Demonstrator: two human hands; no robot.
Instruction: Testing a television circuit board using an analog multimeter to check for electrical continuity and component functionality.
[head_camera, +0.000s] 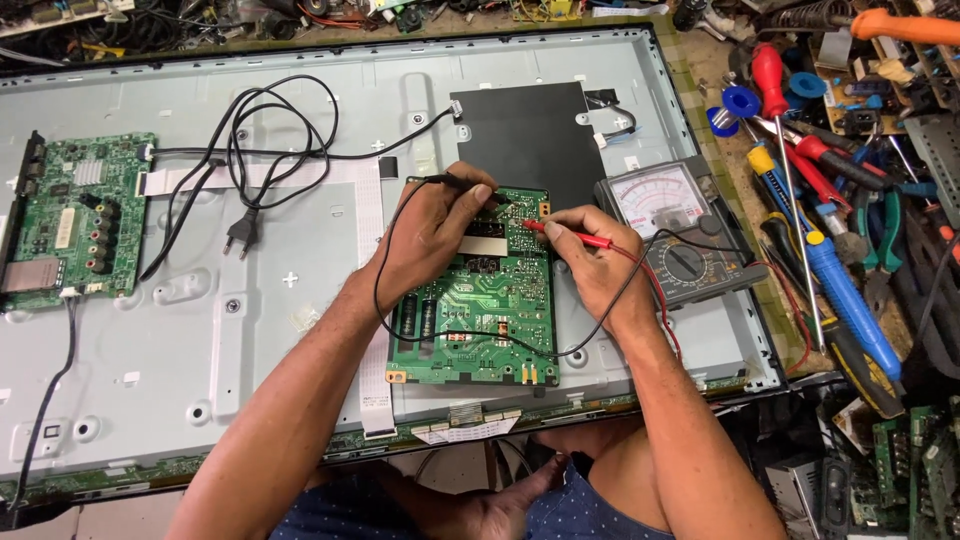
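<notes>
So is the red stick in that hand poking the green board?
Touching. The head view shows the right hand holding the red probe, its tip resting on the green circuit board with no gap visible.

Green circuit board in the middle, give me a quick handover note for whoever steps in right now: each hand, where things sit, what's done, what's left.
Left hand: holds the black probe, tip on the top edge of the green circuit board.
Right hand: holds the red probe, tip on the same upper area.
Both leads run to the analog multimeter, lying right of the board on the grey metal back panel.
A second green board sits at the panel's left; a black power cord lies loose between them.
Done: both probes placed.
Left: meter needle position is too small to read.
</notes>
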